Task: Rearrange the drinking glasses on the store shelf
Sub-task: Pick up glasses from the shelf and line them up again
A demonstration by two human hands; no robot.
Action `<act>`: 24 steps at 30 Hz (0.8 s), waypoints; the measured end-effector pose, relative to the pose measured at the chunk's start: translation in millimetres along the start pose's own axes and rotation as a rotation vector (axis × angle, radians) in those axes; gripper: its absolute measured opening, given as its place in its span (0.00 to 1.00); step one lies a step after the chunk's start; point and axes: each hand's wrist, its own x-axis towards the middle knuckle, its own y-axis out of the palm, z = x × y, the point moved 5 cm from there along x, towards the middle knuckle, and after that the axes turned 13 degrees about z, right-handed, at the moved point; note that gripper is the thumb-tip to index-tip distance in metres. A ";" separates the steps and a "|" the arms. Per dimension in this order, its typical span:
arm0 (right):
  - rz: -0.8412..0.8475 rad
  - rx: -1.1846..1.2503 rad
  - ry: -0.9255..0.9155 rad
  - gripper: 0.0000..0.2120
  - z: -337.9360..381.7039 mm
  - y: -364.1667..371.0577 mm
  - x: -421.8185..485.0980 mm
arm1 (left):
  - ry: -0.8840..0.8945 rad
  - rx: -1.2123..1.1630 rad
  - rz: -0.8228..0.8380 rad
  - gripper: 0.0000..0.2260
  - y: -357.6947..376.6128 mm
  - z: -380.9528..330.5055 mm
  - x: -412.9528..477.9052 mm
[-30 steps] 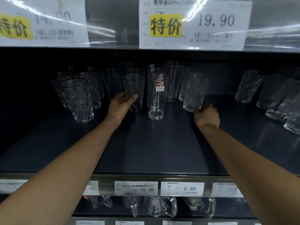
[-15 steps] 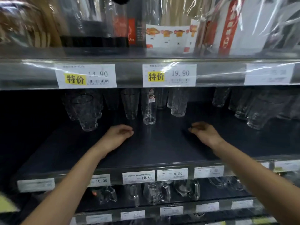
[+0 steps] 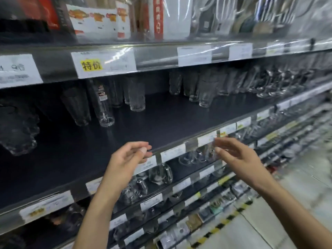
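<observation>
The left hand (image 3: 129, 156) hovers just before the shelf's front edge, fingers loosely bent toward the thumb and holding nothing. The right hand (image 3: 235, 155) hangs beside it, apart, fingers spread and relaxed, also empty. Behind them the dark shelf (image 3: 161, 121) carries the drinking glasses (image 3: 202, 91) toward its back, among them a tall labelled glass (image 3: 105, 109) and a textured glass (image 3: 136, 97). Price tags (image 3: 172, 152) line the edge, and a striped floor (image 3: 269, 221) lies to the right. Blur makes the print unreadable, and the patterned glasses (image 3: 18, 131) at the left are cut off.
</observation>
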 end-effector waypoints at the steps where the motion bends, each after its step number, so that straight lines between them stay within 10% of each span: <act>1: -0.026 -0.008 0.020 0.10 -6.5 -8.1 -13.1 | 0.008 -0.011 0.034 0.07 17.1 1.2 0.6; 24: -0.389 0.092 0.363 0.10 -223.6 -216.2 -141.1 | -0.274 0.113 0.545 0.06 376.7 65.5 102.0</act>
